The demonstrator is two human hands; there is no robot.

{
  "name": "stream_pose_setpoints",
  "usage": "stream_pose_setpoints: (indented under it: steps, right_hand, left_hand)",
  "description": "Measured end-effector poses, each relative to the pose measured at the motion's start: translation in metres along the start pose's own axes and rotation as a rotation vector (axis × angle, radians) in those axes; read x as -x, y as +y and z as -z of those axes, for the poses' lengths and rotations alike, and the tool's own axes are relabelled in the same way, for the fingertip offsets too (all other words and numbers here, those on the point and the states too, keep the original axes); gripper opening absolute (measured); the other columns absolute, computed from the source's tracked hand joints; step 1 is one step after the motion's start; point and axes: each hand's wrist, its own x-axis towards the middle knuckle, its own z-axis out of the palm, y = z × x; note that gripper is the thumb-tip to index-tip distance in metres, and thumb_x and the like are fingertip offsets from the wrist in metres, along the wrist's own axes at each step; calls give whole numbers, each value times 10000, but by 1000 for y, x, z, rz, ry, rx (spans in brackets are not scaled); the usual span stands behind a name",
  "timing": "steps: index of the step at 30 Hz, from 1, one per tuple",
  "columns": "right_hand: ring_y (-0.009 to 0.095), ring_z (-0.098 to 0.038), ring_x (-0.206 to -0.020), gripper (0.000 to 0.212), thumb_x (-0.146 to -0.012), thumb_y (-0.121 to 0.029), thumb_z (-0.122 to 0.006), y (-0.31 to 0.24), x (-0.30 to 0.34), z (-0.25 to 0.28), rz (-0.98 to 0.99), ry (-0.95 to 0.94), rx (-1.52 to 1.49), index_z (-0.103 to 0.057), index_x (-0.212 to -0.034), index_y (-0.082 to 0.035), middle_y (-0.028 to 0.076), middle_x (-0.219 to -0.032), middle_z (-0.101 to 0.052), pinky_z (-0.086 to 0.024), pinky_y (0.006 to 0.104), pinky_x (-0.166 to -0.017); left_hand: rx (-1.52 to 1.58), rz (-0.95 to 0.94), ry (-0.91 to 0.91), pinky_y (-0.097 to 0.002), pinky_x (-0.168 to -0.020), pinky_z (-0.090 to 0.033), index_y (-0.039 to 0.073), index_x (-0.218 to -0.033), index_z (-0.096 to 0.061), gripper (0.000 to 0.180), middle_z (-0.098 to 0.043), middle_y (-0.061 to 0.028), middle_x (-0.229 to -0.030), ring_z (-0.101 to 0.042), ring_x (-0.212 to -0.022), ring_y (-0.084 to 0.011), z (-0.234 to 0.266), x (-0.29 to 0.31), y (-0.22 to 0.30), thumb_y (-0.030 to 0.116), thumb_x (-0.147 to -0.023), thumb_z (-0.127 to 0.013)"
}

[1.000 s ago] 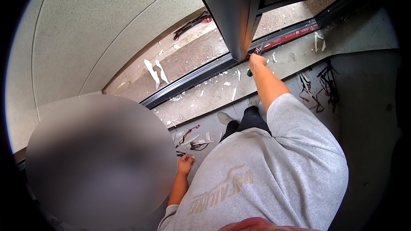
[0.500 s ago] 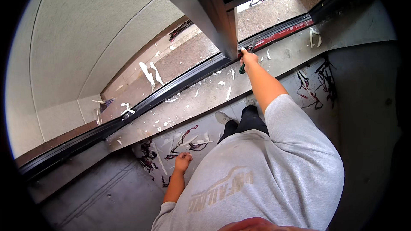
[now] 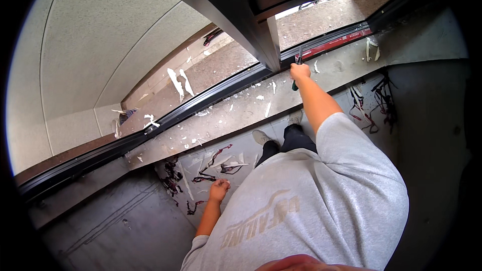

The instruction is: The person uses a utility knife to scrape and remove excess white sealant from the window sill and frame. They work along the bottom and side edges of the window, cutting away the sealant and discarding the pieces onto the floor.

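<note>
My right hand (image 3: 300,72) is stretched out over the ledge, closed around a green-handled tool (image 3: 294,85). A narrow dark blade or shaft points from the fist toward the window frame, but the tool's exact kind is unclear. Just beyond its tip, red printed film (image 3: 334,43) lies along the dark lower window frame (image 3: 221,89). Nearer my body, my left hand (image 3: 218,189) hangs above the floor with curled fingers. Something small and pale shows at its fingertips, too small to make out.
A dark upright post (image 3: 246,30) rises from the frame beside my right hand. White scraps (image 3: 267,109) litter the concrete ledge (image 3: 241,115). Tangled red-black strips (image 3: 221,155) lie on the floor, with another tangle (image 3: 384,98) at the right. Outside stands a pale wall (image 3: 120,35).
My right hand has shifted slightly right and down, away from the post's base, and the tool now stands more upright in view. My left hand has moved slightly right.
</note>
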Motion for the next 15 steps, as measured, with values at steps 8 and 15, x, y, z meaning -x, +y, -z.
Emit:
stream_pose_setpoints:
  steps: [8,15]
  right_hand:
    - [349,-686,-1030,281,-808,-202,-631,-37,62,186,449,-93,1181,-736,-1017,-47,201,-1058,-717,-551,421,-889]
    - [346,-702,-976,323,-749,-178,-647,-15,123,344,260,-138,1457,-732,-1005,0,227,-1036,-712,-562,420,-845]
  left_hand:
    - [6,-26,3,-251,-581,-491,1,-1052,-657,241,-687,-65,-866,-648,-717,-133,-12,-12,14,150,-870,-709]
    - [12,-104,-88,-248,-554,-474,7,-1015,-660,205,-678,-68,-811,-632,-673,-133,-24,-46,58,171,-892,-677]
